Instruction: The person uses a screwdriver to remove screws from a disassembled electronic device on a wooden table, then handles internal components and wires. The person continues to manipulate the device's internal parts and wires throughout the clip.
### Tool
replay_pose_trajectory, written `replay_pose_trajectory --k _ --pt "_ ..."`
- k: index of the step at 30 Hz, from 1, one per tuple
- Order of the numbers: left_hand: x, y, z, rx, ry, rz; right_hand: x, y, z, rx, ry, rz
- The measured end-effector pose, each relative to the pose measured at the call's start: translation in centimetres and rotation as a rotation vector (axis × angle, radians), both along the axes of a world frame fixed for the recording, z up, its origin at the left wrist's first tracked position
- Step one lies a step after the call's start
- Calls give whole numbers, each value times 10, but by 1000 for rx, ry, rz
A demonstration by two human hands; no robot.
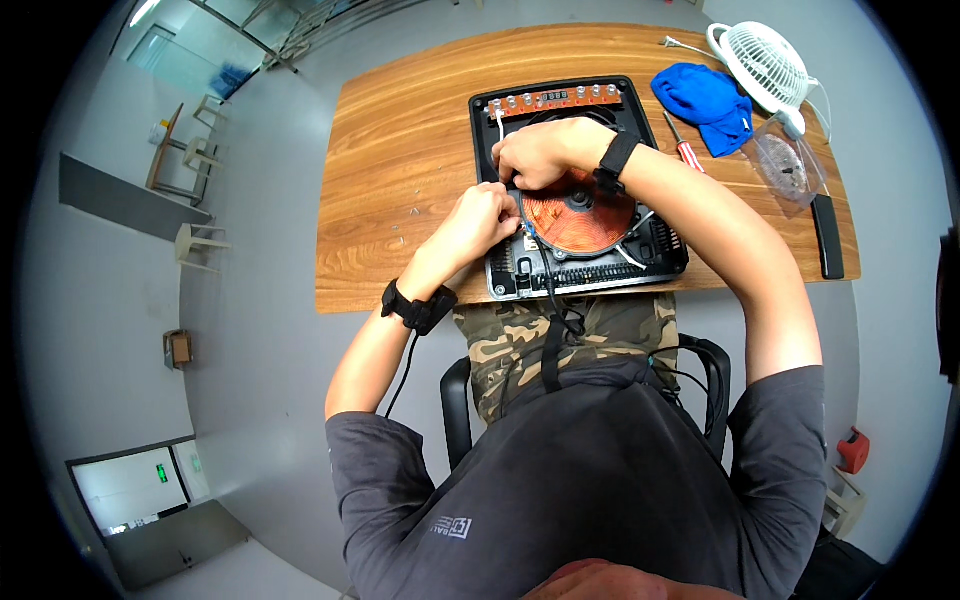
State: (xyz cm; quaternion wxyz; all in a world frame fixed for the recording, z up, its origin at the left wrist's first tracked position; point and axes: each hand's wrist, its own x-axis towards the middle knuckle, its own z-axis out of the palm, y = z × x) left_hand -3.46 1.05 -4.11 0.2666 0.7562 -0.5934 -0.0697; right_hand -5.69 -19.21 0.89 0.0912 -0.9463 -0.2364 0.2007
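head view: both hands [510,190] inside opened induction cooker [577,190].

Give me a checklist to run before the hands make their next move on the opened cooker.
1. Cooker sits fully on the table: ok; its front edge is close to the table's near edge.
2. Left hand on the cooker's left side by the white wires: ok.
3. Right hand over the copper coil: ok.
4. What the fingers pinch: cannot tell, hidden by the hands.
5. Screwdriver within reach, right of the cooker: ok.
6. Cooker unplugged: cannot tell; a black cord runs off the front edge to the lap.
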Motion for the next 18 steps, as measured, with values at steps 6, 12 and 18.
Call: replay_pose_trajectory --k 6,12,18 --pt "4 -5 -2 49 78 27 0 2 2 3 8 -4" --pt "11 -17 0 159 102 -2 3 0 -6 16 8 -6" --pt "6 -14 -5 134 114 69 8 1 -12 22 -2 19"
